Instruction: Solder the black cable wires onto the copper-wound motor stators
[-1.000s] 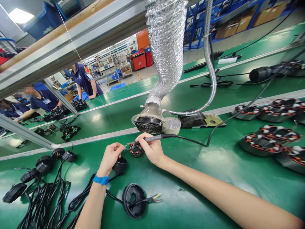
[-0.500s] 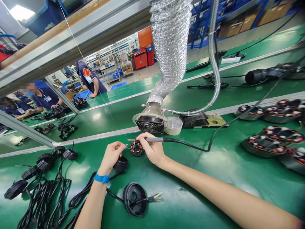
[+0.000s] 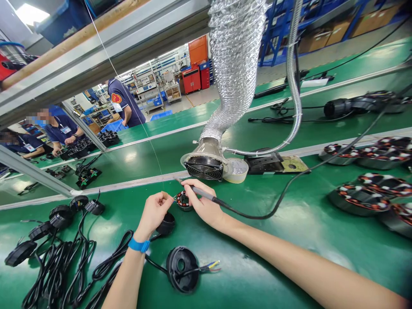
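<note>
My right hand [image 3: 203, 206] grips a soldering iron [image 3: 202, 194] like a pen; its tip points up and left, past a small wound stator [image 3: 183, 201] on the green belt. My left hand [image 3: 155, 213], with a blue wristband, pinches thin wire ends right beside that stator, fingers closed. A black round housing [image 3: 166, 223] lies just under my left hand. The iron's black cable [image 3: 289, 184] trails off to the right.
A fume fan [image 3: 204, 166] on a silver flexible duct hangs just behind my hands, a tape roll [image 3: 237, 169] beside it. A black cover [image 3: 181, 268] with coloured wires and coiled black cables [image 3: 64, 266] lie near left. Larger stators [image 3: 363, 198] fill the right. Other people work far left.
My right hand has tilted the soldering iron, raising its tip up and away from the stator. The left hand stays pinched by the stator. The view shifted slightly.
</note>
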### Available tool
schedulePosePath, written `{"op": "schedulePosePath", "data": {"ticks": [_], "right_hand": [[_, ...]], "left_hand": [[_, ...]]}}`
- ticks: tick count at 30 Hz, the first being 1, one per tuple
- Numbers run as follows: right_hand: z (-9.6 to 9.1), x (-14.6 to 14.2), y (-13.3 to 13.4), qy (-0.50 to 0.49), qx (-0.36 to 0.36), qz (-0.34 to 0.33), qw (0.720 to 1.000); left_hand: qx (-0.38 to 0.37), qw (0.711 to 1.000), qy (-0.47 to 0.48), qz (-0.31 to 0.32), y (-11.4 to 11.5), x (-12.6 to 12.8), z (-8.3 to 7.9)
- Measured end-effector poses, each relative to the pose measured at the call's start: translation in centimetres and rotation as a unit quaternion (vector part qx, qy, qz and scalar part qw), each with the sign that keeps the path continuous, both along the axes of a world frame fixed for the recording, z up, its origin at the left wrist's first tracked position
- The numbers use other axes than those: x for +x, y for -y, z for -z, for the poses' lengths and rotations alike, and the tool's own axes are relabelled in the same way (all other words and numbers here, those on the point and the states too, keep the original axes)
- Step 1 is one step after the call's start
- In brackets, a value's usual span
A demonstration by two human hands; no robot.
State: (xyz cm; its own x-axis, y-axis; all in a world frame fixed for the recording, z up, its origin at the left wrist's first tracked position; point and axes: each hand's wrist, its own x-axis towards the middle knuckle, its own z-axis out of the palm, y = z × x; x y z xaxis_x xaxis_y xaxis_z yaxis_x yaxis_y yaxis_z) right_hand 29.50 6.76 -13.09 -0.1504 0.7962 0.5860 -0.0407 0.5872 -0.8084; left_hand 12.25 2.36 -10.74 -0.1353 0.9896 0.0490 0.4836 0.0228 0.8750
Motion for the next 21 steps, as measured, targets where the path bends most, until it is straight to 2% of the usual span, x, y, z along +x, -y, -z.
{"op": "schedulePosePath", "data": {"ticks": [5, 9, 15, 21], "right_hand": [[1.0, -1.1, -0.1, 0.024, 0.023, -0.038, 0.999], [1.1, -1.4, 0.1, 0.037, 0.057, -0.08, 0.994], [1.4, -1.5, -0.1, 0.075, 0.074, -0.073, 0.992], [1.4, -1.5, 0.0, 0.111, 0.071, -0.053, 0.99]], "left_hand": [[0.012, 1.0, -0.007, 0.011, 0.6, 0.4, -0.4], [-0.005, 0.999, -0.036, 0.016, 0.7, 0.5, -1.1], [-0.033, 0.997, -0.074, 0.016, 0.3, 0.7, -1.7], [-0.033, 0.996, -0.082, 0.022, 0.2, 0.1, -1.1]]}}
